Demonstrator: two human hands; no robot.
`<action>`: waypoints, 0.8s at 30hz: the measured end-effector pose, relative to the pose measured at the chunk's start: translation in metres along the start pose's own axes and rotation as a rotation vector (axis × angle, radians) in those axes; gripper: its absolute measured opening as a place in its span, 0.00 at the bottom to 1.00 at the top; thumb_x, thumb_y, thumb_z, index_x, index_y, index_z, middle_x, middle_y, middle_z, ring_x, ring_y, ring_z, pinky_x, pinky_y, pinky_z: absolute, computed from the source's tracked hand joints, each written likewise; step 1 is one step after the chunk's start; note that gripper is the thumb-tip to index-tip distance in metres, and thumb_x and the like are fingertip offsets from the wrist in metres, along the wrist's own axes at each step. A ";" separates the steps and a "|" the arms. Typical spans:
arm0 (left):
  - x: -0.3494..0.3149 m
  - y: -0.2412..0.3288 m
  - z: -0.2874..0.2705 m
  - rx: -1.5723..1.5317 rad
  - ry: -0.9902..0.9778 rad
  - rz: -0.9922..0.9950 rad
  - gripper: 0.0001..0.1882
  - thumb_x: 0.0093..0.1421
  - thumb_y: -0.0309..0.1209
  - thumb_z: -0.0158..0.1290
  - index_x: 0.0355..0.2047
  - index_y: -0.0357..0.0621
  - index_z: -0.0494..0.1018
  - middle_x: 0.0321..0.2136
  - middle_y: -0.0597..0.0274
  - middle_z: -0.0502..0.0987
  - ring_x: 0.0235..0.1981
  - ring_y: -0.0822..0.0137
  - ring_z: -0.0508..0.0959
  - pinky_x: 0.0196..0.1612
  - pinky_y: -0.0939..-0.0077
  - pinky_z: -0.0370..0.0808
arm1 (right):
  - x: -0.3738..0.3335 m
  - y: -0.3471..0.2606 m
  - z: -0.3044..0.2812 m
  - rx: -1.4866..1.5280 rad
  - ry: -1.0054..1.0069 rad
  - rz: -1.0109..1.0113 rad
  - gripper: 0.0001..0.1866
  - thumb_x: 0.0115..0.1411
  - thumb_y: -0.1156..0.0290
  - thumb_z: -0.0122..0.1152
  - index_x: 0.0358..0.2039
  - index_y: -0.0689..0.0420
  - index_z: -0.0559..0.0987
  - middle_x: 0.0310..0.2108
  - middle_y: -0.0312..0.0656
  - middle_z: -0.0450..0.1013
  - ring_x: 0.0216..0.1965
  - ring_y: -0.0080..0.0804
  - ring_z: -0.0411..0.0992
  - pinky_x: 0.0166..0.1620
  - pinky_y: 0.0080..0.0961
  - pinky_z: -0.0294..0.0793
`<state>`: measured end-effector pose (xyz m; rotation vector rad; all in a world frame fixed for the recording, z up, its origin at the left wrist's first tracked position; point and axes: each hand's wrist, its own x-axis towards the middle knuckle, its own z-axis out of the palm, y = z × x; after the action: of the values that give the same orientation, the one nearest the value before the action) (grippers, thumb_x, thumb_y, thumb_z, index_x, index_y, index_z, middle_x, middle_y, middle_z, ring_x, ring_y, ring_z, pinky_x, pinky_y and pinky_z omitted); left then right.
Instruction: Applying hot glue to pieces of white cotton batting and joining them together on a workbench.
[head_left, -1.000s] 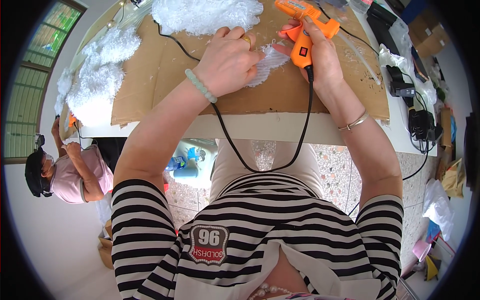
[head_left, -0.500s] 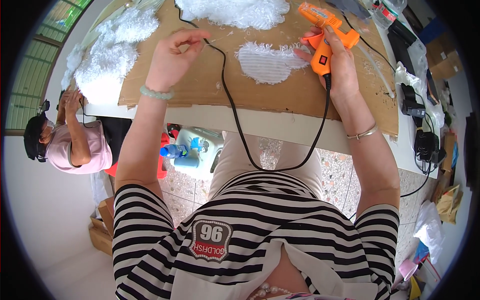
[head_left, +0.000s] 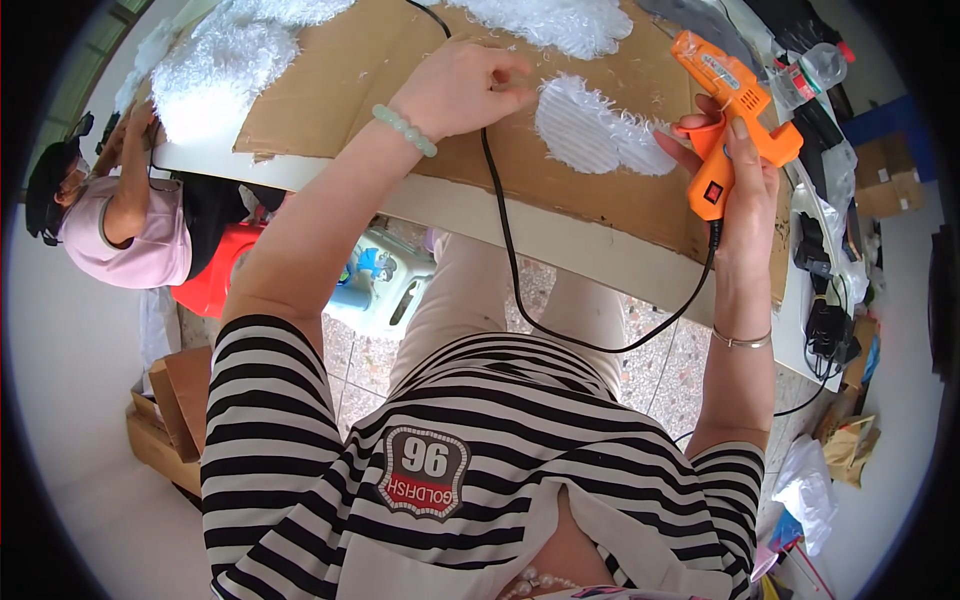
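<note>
the right hand (head_left: 735, 165) gripped the orange glue gun (head_left: 728, 95) above the white fluffy piece (head_left: 590, 130) on the cardboard (head_left: 330, 90). the left hand (head_left: 465, 88), fingers curled, pinched its black cord (head_left: 505, 230). gluing looked in progress; next needed careful aiming.

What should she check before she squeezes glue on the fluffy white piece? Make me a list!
1. Glue gun held firmly in the right hand: ok.
2. Nozzle aimed at the white fluffy piece: not ok, it points up and away.
3. Black cord off the fluffy piece: ok, it runs beside it.
4. Left hand away from the nozzle: ok.
5. Fluffy piece flat on the cardboard: ok.
6. Gun hot: cannot tell.
</note>
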<state>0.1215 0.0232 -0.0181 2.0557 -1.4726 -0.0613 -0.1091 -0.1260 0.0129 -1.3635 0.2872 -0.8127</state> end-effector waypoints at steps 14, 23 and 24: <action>0.020 0.060 0.048 0.276 0.113 0.615 0.20 0.45 0.38 0.60 0.39 0.46 0.75 0.36 0.68 0.74 0.44 0.62 0.67 0.46 0.63 0.65 | 0.019 0.023 -0.024 -0.033 0.108 0.155 0.16 0.63 0.65 0.47 0.45 0.65 0.70 0.35 0.45 0.73 0.36 0.31 0.74 0.44 0.36 0.76; 0.036 0.056 0.061 0.334 0.054 0.653 0.14 0.47 0.42 0.58 0.34 0.54 0.79 0.34 0.70 0.73 0.42 0.65 0.67 0.45 0.65 0.63 | 0.033 0.024 -0.026 -0.033 0.113 0.193 0.16 0.61 0.62 0.51 0.41 0.61 0.74 0.33 0.40 0.74 0.33 0.24 0.72 0.39 0.22 0.74; 0.036 0.056 0.062 0.335 0.074 0.650 0.13 0.47 0.42 0.58 0.33 0.55 0.79 0.33 0.70 0.73 0.42 0.65 0.67 0.44 0.65 0.63 | 0.033 0.022 -0.028 -0.028 0.100 0.181 0.15 0.61 0.62 0.52 0.41 0.61 0.74 0.33 0.40 0.74 0.34 0.25 0.72 0.39 0.23 0.74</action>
<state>0.0657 -0.0471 -0.0300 1.6857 -2.1375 0.5452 -0.0960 -0.1691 -0.0053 -1.3041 0.4946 -0.7279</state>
